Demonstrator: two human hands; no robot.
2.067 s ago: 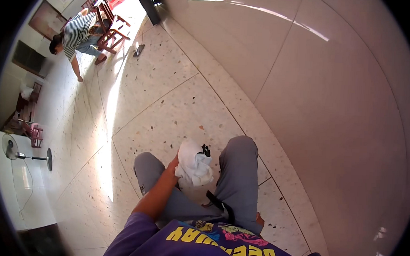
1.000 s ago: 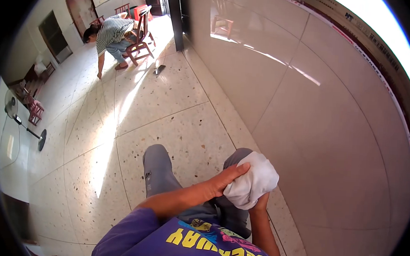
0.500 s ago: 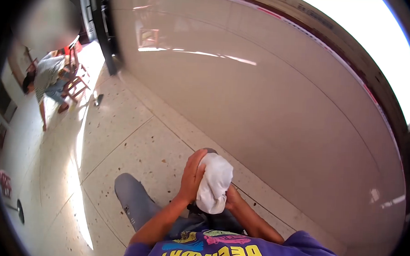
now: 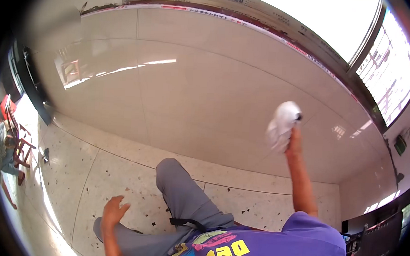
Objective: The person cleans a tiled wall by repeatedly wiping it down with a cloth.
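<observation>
A bunched white cloth (image 4: 283, 125) is in my right hand (image 4: 295, 142), raised at the end of my outstretched arm in front of the beige tiled wall (image 4: 206, 95). The cloth is a little blurred, and a small dark spot shows at its upper right side. Whether it touches the tiles I cannot tell. My left hand (image 4: 115, 210) is empty, with thumb and fingers apart, over my grey trouser leg (image 4: 134, 235) and the speckled floor.
Above the wall runs a window ledge (image 4: 266, 27) with a bright window. At far left, a person (image 4: 9, 150) bends beside a wooden chair (image 4: 24, 151). A dark slatted chair or rack (image 4: 380, 239) stands at right. Speckled floor tiles (image 4: 119, 170) lie around my legs.
The cloth was held between both hands near my lap. My left hand has let go and moved left; my right hand has carried the cloth up and right. The view has turned right.
</observation>
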